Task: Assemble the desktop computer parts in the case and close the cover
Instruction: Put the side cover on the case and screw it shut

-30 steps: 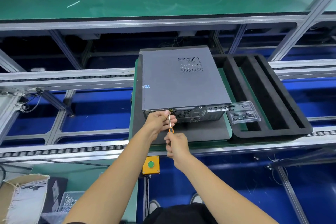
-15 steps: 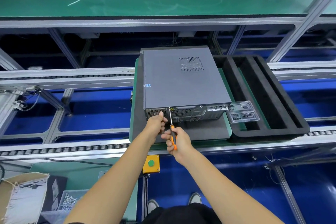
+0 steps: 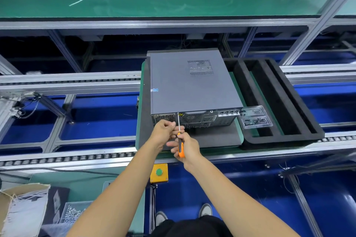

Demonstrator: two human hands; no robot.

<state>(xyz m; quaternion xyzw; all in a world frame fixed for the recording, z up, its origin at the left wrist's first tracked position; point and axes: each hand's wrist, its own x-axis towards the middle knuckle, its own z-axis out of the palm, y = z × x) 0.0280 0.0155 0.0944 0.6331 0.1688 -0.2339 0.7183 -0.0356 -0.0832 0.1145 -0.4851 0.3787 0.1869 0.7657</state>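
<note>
On a green pallet (image 3: 139, 121) riding a roller conveyor (image 3: 67, 157), a dark grey computer case (image 3: 190, 86) lies on its side over a black mat (image 3: 215, 136), its cover panel on and facing up, with a perforated vent (image 3: 200, 67) near the far edge. The rear panel with its ports faces the person.

Seen from above, 2 bare forearms reach forward. The right hand (image 3: 185, 147) is curled around the orange-and-black handle of a screwdriver (image 3: 180, 140), whose thin metal shaft runs up to the top edge of the rear panel, left of the middle. The left hand (image 3: 163, 131) sits just beside the shaft, fingers curled toward it at the rear panel; whether they pinch the shaft or only touch it cannot be told.

Right of the case, touching the pallet's edge, sits a black foam tray (image 3: 279, 102) with long slots, and a clear plastic blister tray (image 3: 255, 117) rests on it near the case's corner. Below the conveyor, a yellow box with a green button (image 3: 159, 172) hangs at the frame. A cardboard box (image 3: 23, 208) stands at lower left.
</note>
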